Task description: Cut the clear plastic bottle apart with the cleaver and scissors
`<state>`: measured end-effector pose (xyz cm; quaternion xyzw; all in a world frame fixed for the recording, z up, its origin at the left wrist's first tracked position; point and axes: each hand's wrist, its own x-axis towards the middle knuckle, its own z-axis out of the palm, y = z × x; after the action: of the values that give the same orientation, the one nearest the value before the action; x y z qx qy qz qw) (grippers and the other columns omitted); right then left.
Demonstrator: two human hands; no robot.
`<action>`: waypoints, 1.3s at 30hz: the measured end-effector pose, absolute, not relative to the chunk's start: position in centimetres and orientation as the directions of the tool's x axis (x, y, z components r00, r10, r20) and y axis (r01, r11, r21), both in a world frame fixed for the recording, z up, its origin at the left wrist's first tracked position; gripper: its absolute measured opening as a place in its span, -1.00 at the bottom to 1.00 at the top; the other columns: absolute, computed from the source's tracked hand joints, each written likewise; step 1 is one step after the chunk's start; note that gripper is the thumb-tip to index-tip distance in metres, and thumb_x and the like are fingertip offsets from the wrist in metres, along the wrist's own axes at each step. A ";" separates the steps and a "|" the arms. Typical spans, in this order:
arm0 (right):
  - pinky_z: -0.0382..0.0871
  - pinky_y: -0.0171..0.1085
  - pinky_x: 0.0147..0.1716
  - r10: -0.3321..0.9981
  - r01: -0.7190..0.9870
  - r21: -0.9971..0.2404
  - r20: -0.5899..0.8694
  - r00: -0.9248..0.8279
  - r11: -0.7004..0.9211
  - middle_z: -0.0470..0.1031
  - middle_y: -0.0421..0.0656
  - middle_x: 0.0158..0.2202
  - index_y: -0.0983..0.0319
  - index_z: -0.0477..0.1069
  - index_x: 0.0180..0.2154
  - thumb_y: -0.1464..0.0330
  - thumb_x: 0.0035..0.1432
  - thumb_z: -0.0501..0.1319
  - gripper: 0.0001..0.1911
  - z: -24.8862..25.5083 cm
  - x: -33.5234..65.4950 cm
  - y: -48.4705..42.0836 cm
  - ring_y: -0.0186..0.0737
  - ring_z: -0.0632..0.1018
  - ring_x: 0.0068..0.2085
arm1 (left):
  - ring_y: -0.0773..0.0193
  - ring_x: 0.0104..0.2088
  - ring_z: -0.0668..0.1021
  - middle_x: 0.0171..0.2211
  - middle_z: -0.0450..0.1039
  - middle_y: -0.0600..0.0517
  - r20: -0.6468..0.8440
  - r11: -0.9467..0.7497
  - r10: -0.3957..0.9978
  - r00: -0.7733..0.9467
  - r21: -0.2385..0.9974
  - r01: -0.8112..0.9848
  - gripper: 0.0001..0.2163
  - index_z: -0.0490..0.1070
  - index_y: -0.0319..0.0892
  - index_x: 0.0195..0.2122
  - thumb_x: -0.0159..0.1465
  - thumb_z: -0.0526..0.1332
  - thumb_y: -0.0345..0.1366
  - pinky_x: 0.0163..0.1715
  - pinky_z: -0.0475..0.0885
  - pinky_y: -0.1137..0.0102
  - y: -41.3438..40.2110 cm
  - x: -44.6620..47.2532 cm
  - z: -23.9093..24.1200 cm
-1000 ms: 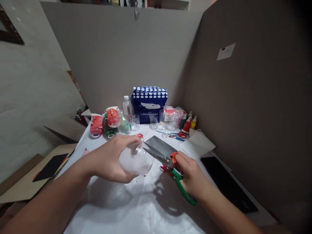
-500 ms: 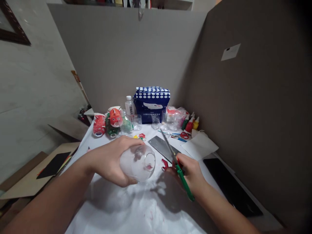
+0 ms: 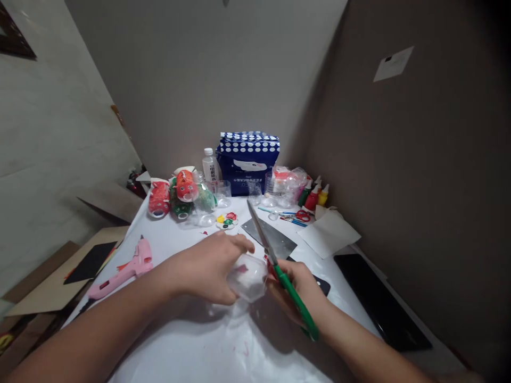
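My left hand is closed round a clear plastic bottle piece, held on its side just above the white table cover. My right hand grips green-handled scissors with the blades shut and pointing up and away. The right hand's fingers touch the open end of the clear piece. A small red scrap shows inside or behind the clear plastic.
A pink glue gun lies at the left. At the back stand painted bottle figures, a water bottle, a blue dotted bag, paint bottles and a paint palette. A grey sheet, white paper and black panel lie right.
The scissors closed and came off the clear piece's rim, their blades swinging upright. Both hands drew together and lower toward the table. The camera tilted down, revealing the glue gun.
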<state>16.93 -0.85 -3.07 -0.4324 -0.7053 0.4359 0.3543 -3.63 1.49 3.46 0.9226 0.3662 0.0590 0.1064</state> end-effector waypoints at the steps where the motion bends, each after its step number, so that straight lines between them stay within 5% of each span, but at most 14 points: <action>1: 0.02 -0.42 -0.63 0.933 0.302 -0.928 0.109 -0.343 0.220 0.11 -0.34 -0.63 0.19 0.13 -0.58 0.32 0.01 0.17 -0.75 -3.1 17.0 -0.7 -0.43 0.15 -0.58 | -0.02 -0.05 0.48 0.00 0.42 -0.11 0.106 -0.726 0.685 0.721 0.181 0.664 -0.42 0.32 -0.16 0.02 -0.11 0.29 -0.26 -0.02 0.32 0.17 1.5 -3.5 3.2; 6: 0.14 -0.39 -0.66 0.955 0.297 -0.948 0.026 -0.294 0.118 0.18 -0.34 -0.78 0.16 0.12 -0.64 0.36 0.04 0.10 -0.73 -1.9 17.3 -0.6 -0.38 0.27 -0.69 | -0.09 0.00 0.44 0.07 0.37 -0.17 0.235 -0.748 0.649 0.723 0.027 0.663 -0.33 0.18 -0.17 0.16 -0.02 0.29 -0.24 -0.02 0.24 0.05 1.5 -2.6 2.6; 11: 0.19 -0.35 -0.66 0.932 0.188 -0.978 0.018 -0.362 0.091 0.23 -0.30 -0.78 0.15 0.11 -0.66 0.19 0.19 0.06 -0.58 -1.7 17.3 -0.6 -0.35 0.31 -0.71 | 0.00 -0.12 0.51 -0.14 0.50 -0.11 0.284 -0.727 0.671 0.685 0.070 0.683 -0.59 0.31 -0.19 -0.05 0.03 0.21 -0.34 -0.15 0.31 0.17 1.7 -2.6 2.3; 16: 0.24 -0.33 -0.57 0.955 0.201 -0.956 0.161 -0.250 0.214 0.28 -0.27 -0.71 0.17 0.18 -0.57 0.01 0.19 0.08 -0.55 -2.4 18.3 -0.1 -0.32 0.37 -0.62 | 0.05 -0.17 0.54 -0.14 0.49 -0.09 0.464 -0.746 0.633 0.619 0.151 0.649 -0.53 0.26 -0.18 -0.05 -0.02 0.27 -0.27 -0.18 0.38 0.21 1.9 -3.8 2.8; 25: 0.34 -0.23 -0.35 0.860 0.471 -0.720 0.402 -0.316 0.509 0.33 -0.15 -0.26 0.17 0.22 -0.21 -0.09 -0.01 0.23 -0.46 -2.4 19.3 -0.4 -0.16 0.41 -0.31 | 0.09 -0.14 0.53 -0.12 0.45 -0.08 0.649 -0.747 0.564 0.511 0.135 0.651 -0.49 0.21 -0.15 -0.01 0.01 0.30 -0.22 -0.11 0.40 0.24 1.8 -5.1 4.3; 39: 0.33 -0.23 -0.43 0.772 0.727 -0.400 0.571 -0.278 0.558 0.35 -0.08 -0.28 0.22 0.31 -0.21 -0.18 0.04 0.13 -0.40 -1.6 19.8 -0.3 -0.12 0.45 -0.33 | 0.11 -0.15 0.52 -0.13 0.44 -0.07 0.664 -0.785 0.528 0.529 0.144 0.602 -0.47 0.22 -0.14 0.00 0.00 0.31 -0.23 -0.13 0.43 0.25 1.9 -5.6 4.8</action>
<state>19.85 -0.34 -1.62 -0.4693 -0.7988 0.0300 0.3753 -5.63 1.92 4.82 0.8730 0.3236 0.3614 -0.0513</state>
